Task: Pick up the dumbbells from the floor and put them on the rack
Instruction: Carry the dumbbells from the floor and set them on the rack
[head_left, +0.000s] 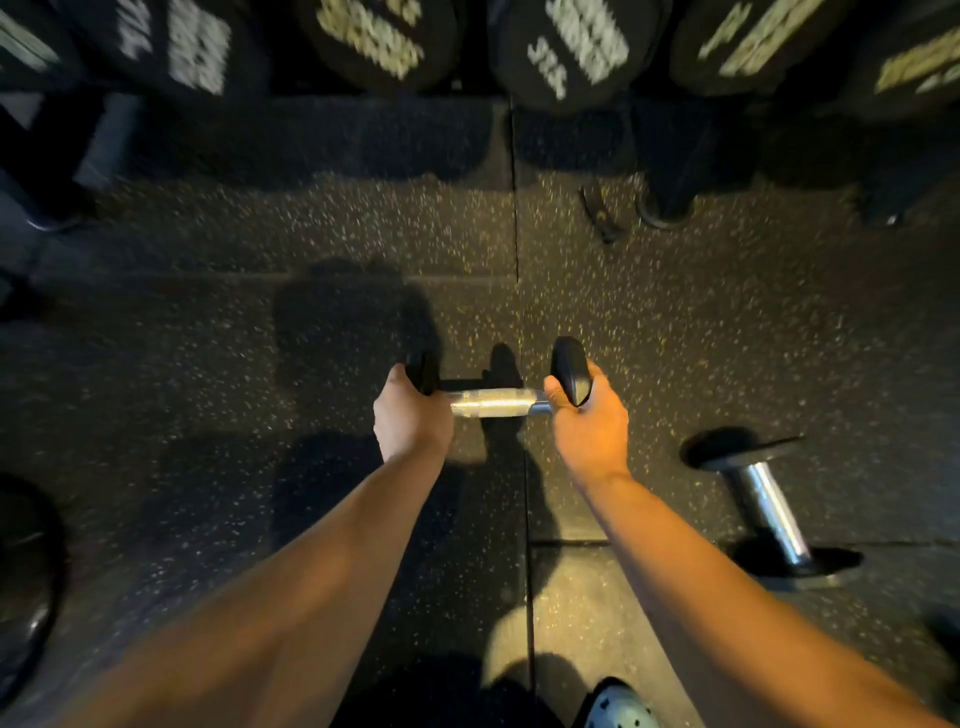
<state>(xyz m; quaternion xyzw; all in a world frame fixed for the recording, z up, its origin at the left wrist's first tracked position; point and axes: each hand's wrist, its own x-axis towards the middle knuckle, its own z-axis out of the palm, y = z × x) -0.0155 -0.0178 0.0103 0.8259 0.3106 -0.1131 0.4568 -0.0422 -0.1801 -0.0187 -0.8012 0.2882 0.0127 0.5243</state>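
A small dumbbell (493, 402) with a silver knurled handle and black end plates lies crosswise in front of me, in the middle of the view above the speckled rubber floor. My left hand (413, 418) is closed around its left end plate. My right hand (589, 421) grips its right end plate. A second dumbbell (769, 506) with a chrome handle lies on the floor to the right, untouched. The rack (670, 171) runs along the top of the view, loaded with several large black dumbbells (571, 47) that are blurred.
The floor is black rubber tiles (311, 234) with seams. A rack foot (665, 208) and a small dark strap (597, 213) sit ahead on the right. A dark round weight (26, 582) lies at the lower left. My light shoe (618, 704) shows at the bottom.
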